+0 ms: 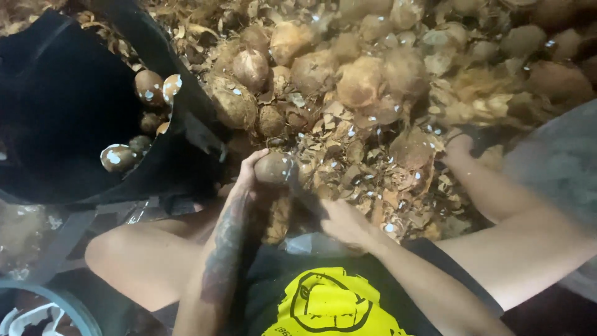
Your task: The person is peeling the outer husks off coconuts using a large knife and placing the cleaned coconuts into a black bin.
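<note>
I see the left hand with its grip closed around a coconut, held just in front of the body at the near edge of the heap. The coconut is round, brown and mostly smooth, with a dull sheen; the fingers cover its left side. The right hand sits just right of and below it, close to it; the picture is blurred there, so I cannot tell its grip or whether it holds anything. Ahead, a pile of rough, fibrous coconuts and shell scraps fills the upper right, leaving little open room on that side. To the left a black bag stands open, its rim just beside the left hand, holding several brown coconuts flecked with white. Bare knees flank both arms, left and right, narrowing the space near the body. A grey tub rim shows at lower left.
</note>
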